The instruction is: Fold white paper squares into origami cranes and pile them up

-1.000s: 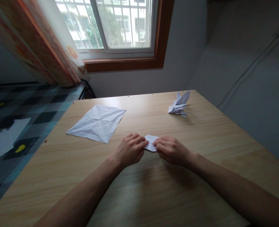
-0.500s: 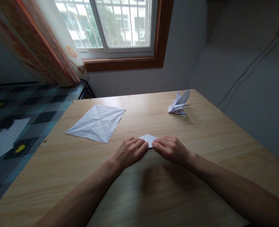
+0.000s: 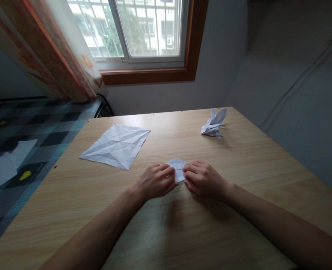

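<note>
A small folded sheet of white paper (image 3: 179, 174) lies on the wooden table between my hands, a crease running across its middle. My left hand (image 3: 159, 180) grips its left side, fingers bent over the top and thumb at the near edge. From the other side my right hand (image 3: 201, 177) holds the right part, its fingers closed on the paper. The paper's two side corners are hidden under my fingers. Beyond my left hand lies a creased, unfolded paper square (image 3: 116, 146). A folded paper figure with pointed flaps (image 3: 213, 125) stands farther back on the right.
The pale wooden table (image 3: 160, 232) reaches toward the wall under the window (image 3: 149, 30). To the left, a surface with a checked cloth (image 3: 53, 138) carries white paper (image 3: 2, 168). A patterned curtain (image 3: 56, 48) hangs by the window.
More of the folded paper shows now: its near part extends lower, with a crease line visible across it. Both hands remain on it, thumbs shifted toward me. The camera view has moved slightly.
</note>
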`<state>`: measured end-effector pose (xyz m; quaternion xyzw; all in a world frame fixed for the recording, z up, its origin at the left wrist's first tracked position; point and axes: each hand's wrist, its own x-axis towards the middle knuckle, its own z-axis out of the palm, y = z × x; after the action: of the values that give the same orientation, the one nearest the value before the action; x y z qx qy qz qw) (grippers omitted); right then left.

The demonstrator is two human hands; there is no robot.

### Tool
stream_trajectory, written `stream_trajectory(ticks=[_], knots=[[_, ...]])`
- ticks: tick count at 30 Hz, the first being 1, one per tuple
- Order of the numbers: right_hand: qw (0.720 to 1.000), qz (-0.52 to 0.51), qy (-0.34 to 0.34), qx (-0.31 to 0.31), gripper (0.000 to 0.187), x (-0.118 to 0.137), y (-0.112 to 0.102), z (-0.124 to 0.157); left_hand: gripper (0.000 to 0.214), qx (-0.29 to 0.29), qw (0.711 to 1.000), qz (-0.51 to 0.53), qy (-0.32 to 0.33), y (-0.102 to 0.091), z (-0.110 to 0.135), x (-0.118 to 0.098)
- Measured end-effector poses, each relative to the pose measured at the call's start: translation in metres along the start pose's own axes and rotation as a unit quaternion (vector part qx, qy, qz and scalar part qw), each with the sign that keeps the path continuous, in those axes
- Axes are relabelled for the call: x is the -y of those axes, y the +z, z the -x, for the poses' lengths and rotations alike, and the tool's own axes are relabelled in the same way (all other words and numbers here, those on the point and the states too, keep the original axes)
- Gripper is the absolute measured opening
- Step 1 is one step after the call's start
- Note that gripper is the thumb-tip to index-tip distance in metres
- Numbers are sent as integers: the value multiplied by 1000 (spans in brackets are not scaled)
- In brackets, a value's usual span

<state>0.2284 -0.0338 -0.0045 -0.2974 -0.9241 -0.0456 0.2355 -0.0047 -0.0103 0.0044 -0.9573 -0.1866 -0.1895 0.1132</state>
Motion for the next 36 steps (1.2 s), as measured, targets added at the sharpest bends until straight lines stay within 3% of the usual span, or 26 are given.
stream_trajectory(ticks=[4, 8, 13, 18, 25, 31, 36], knots=[[1000, 4, 19, 5, 21, 2, 4, -2, 25, -24, 997, 65, -45, 3, 0, 3], [997, 12, 82, -2, 20, 2, 9, -5, 28, -20, 981, 145, -129, 4, -3, 6], [993, 30, 115, 5, 15, 4, 12, -10, 23, 8, 967, 158, -200, 3, -7, 5], [992, 49, 115, 5, 10, 4, 13, -10, 14, 24, 970, 131, -203, 3, -9, 3], [997, 66, -24, 26, 17, 4, 9, -5, 17, 33, 987, 118, -107, -2, -4, 5], [998, 33, 1, 45, 17, 0, 1, -1, 21, 34, 986, 139, -82, -7, 1, 7], [998, -30, 52, 19, 18, -5, 0, 0, 16, 15, 978, 170, -121, -4, -3, 7]])
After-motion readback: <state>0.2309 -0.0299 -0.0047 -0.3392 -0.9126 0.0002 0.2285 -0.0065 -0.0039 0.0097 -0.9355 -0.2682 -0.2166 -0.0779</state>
